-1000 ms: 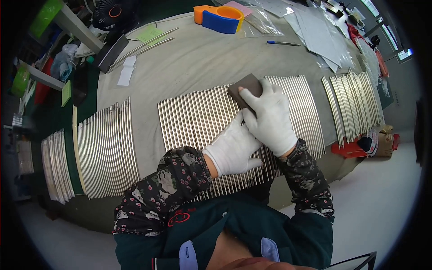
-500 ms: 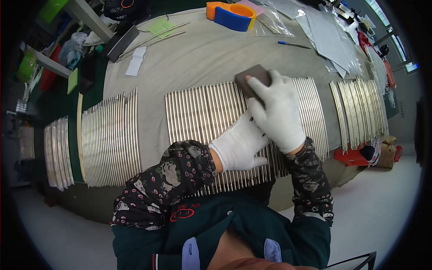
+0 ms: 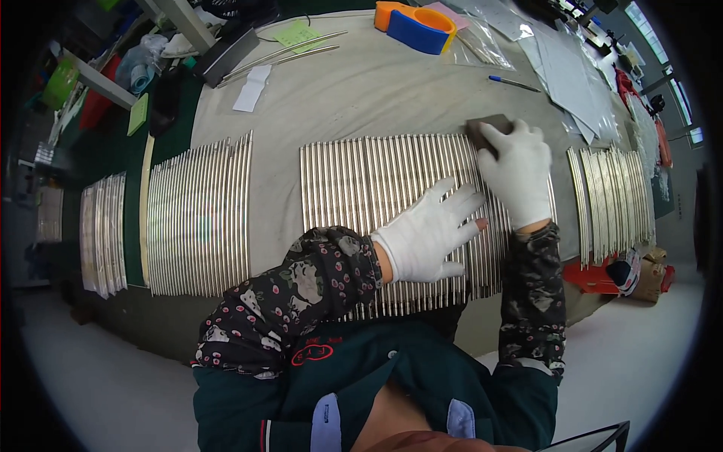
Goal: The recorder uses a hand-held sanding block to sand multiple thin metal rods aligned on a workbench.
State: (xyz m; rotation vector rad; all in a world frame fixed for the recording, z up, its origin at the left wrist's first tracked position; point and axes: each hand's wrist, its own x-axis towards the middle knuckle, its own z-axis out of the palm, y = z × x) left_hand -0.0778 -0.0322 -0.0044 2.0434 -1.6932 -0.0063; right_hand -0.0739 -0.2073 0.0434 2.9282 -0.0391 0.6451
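A row of thin shiny metal rods (image 3: 369, 188) lies side by side on the grey table (image 3: 361, 90) in front of me. My left hand (image 3: 431, 233), in a white glove, rests flat with spread fingers on the near part of these rods. My gloved right hand (image 3: 520, 172) presses a dark brown sanding block (image 3: 486, 128) onto the far ends of the rods at the row's right side. Only the block's far left corner shows past my fingers.
More rod batches lie at the left (image 3: 199, 215), far left (image 3: 104, 233) and right (image 3: 610, 200). An orange-and-blue tape dispenser (image 3: 414, 26), a blue pen (image 3: 514, 83), clear bags and grey sheets (image 3: 565, 68) sit at the back. A red object (image 3: 602, 275) lies at the right edge.
My right hand with the block has slid away from me toward the far ends of the rods. My left hand stays flat on the rods.
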